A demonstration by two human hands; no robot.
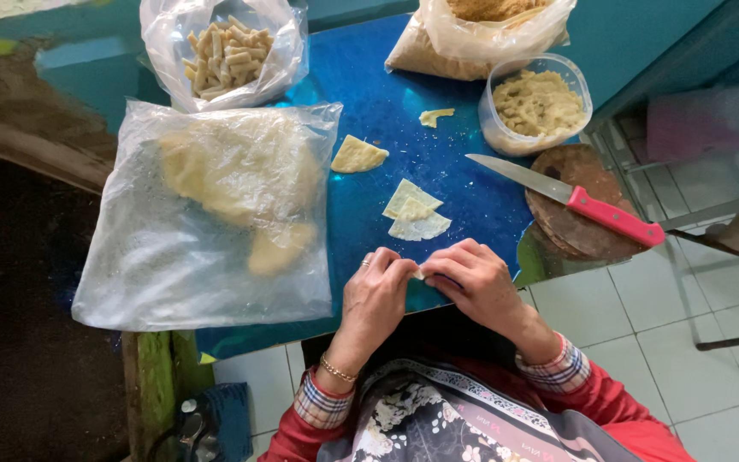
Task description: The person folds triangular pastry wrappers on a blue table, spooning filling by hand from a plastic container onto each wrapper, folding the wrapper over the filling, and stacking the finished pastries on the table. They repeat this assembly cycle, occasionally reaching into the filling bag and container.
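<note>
My left hand (376,295) and my right hand (472,278) meet at the near edge of the blue table (369,103). Together their fingertips pinch a small pale piece of dough (419,273), mostly hidden by the fingers. Just beyond the hands lie two or three thin triangular dough sheets (416,211). A folded filled piece (357,156) and a small scrap (434,115) lie farther back. A clear tub of yellowish filling (538,104) stands at the right.
A knife with a pink handle (571,198) rests on a round wooden board (576,201) at the right edge. A large clear bag holding dough sheets (215,210) covers the left. A bag of finished rolls (227,51) and a bag of crumbs (481,34) sit at the back.
</note>
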